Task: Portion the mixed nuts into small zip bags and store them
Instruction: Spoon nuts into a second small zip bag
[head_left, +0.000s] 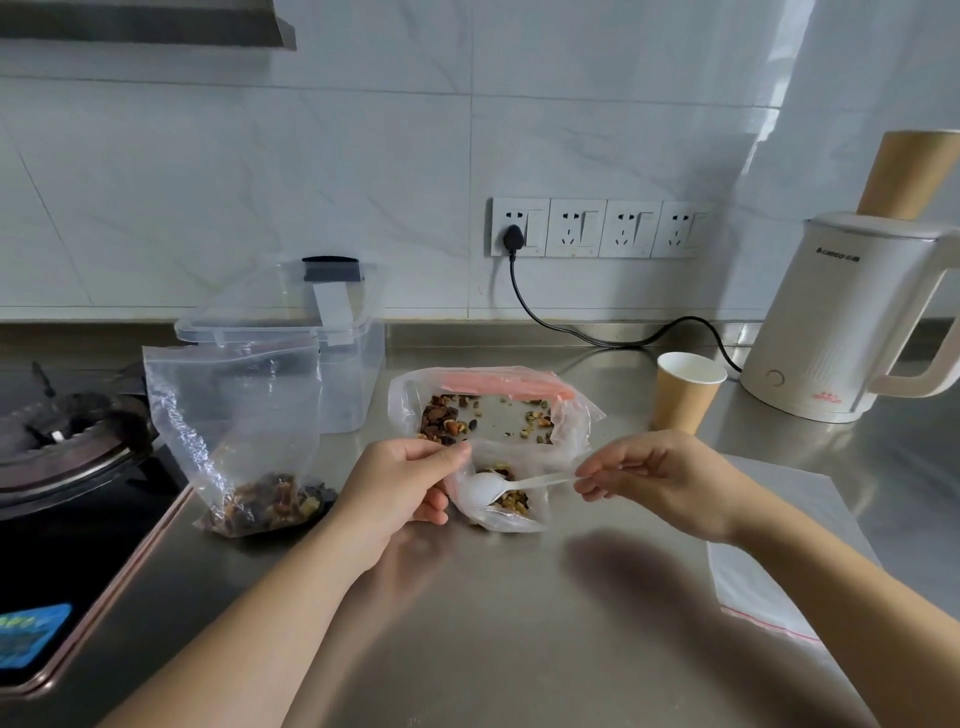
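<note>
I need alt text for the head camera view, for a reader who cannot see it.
A left hand holds a small zip bag open while the right hand pinches a white plastic spoon dipped into the nuts inside. A filled bag stands to the left on the steel counter.

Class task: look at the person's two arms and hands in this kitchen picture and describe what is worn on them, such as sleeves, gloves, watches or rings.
Both forearms are bare up to the bottom edge of the picture, so no sleeve shows. The left hand and the right hand wear no gloves. No watch, bracelet or ring is visible on either wrist or on the fingers that show.
</note>
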